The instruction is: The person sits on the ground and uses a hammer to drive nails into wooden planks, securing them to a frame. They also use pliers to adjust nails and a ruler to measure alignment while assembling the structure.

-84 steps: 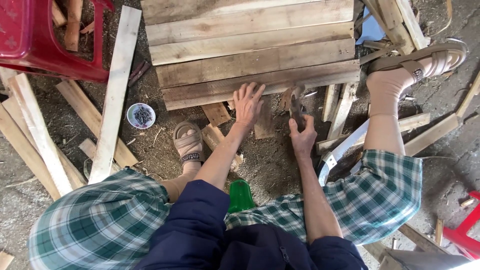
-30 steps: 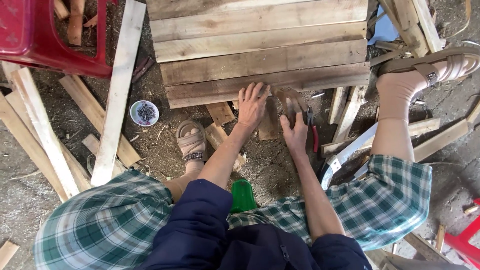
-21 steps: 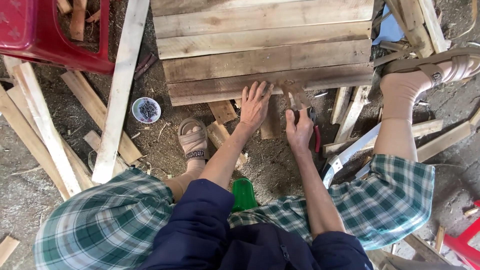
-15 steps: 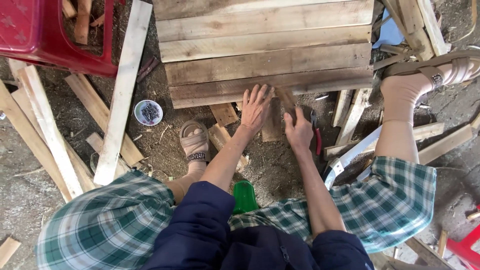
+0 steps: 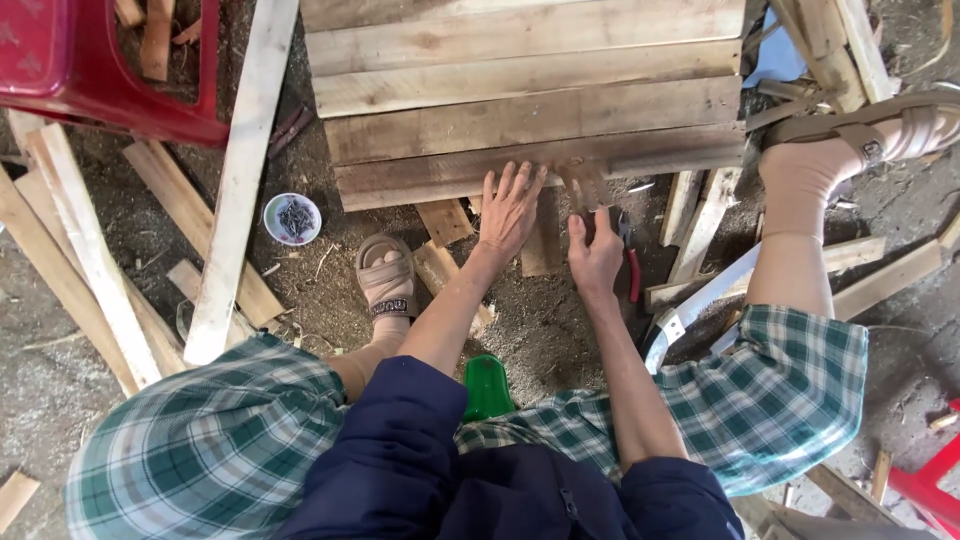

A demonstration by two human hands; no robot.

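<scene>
Left hand lay flat, fingers spread, against the plank panel edge. Right hand curled beside it on a short wood block; grip unclear.

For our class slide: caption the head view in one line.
Both hands rest on the ground beside a plank panel.

- Left hand lies flat, fingers spread, touching the front edge of a plank panel
- Right hand rests beside it, near red-handled pliers
- Small bowl of nails sits on the dirt
</scene>
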